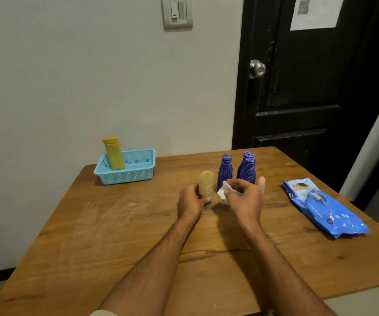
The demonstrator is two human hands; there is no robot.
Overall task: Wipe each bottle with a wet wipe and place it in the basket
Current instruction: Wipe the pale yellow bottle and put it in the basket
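Note:
My left hand (192, 200) grips a small pale amber bottle (206, 183) upright near the table's middle. Just to its right, my right hand (244, 197) pinches a white wet wipe (222, 191), held close to the bottle but apart from it. Behind my hands stand three dark blue bottles: one (225, 172) on the left, and two (247, 171) close together, one partly hiding the other. A yellow bottle (113, 153) stands in the light blue basket (136, 174) at the table's back left.
A blue pack of wet wipes (325, 208) lies on the wooden table (115, 224) at the right. A grey wall is behind the table, a black door (309, 76) at the back right.

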